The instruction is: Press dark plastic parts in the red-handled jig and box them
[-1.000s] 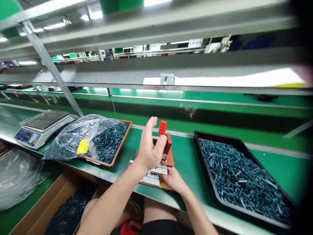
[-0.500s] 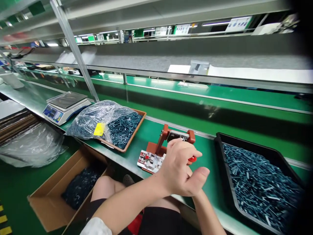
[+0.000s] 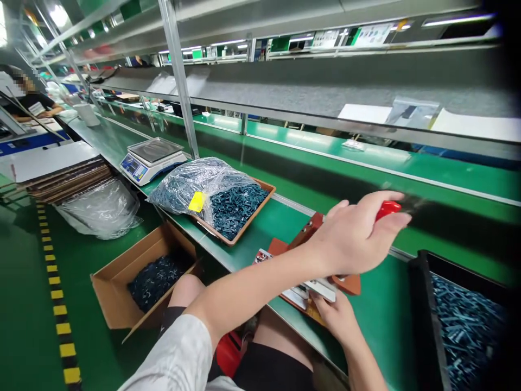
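My left hand [image 3: 358,236] is closed around the red knob [image 3: 389,209] of a brown hand-operated fixture [image 3: 307,231], above the green bench. Its forearm crosses in front of the fixture and hides much of it. Lower down, my right hand [image 3: 336,315] is at the near edge of the fixture, by a silvery metal bar [image 3: 321,289]. The fingers of that hand are drawn together, and their tips are partly hidden at the metal parts; any small piece there cannot be made out.
An orange-brown tray [image 3: 271,190] with a plastic bag [image 3: 183,187] and dark pieces lies left. A black tray [image 3: 421,304] of similar pieces is right. Beyond are a scale [image 3: 152,157] and an upright post [image 3: 179,76]. A cardboard box [image 3: 112,293] is below; a person [image 3: 30,103] is far left.
The view has turned left. My left hand has risen away from the fixture's base with the red knob. My right hand, mostly hidden before, now shows at the metal parts.
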### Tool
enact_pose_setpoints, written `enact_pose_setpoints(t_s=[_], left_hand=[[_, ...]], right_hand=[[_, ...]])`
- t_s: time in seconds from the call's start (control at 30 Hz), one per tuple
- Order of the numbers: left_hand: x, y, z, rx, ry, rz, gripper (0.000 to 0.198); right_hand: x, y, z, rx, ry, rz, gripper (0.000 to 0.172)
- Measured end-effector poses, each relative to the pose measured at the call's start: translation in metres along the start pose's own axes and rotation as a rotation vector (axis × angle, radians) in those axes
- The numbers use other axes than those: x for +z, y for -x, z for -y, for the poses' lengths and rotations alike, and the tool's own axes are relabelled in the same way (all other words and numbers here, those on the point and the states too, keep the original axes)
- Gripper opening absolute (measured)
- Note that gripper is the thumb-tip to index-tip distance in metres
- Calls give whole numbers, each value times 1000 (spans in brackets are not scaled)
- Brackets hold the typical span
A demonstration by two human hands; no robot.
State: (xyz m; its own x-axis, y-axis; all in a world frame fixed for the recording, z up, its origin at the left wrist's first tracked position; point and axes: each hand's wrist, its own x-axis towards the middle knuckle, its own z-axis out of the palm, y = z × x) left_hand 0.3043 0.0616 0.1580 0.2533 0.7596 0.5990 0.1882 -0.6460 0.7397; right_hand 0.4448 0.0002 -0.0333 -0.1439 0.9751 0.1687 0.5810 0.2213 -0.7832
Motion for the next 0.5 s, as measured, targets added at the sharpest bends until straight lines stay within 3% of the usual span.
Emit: enact_pose_setpoints(t_s=[0.13, 0.2, 0.3, 0.37, 0.5], left_hand=[[-10, 75, 37, 33, -166, -312, 42], [-21, 118, 69, -68, -245, -380, 35], [-36, 163, 112, -228, -268, -127, 19], [-41, 177, 129, -266, -235, 39, 17], [-43, 177, 139, -367, -93, 10, 18]], right_hand=[[12, 5, -4, -6, 73, -94, 32], [17, 6, -6, -5, 112, -143, 37], [21, 6, -9, 4, 136, -148, 36], [21, 5, -9, 5, 142, -130, 34], [22, 4, -5, -20, 115, -122, 30]])
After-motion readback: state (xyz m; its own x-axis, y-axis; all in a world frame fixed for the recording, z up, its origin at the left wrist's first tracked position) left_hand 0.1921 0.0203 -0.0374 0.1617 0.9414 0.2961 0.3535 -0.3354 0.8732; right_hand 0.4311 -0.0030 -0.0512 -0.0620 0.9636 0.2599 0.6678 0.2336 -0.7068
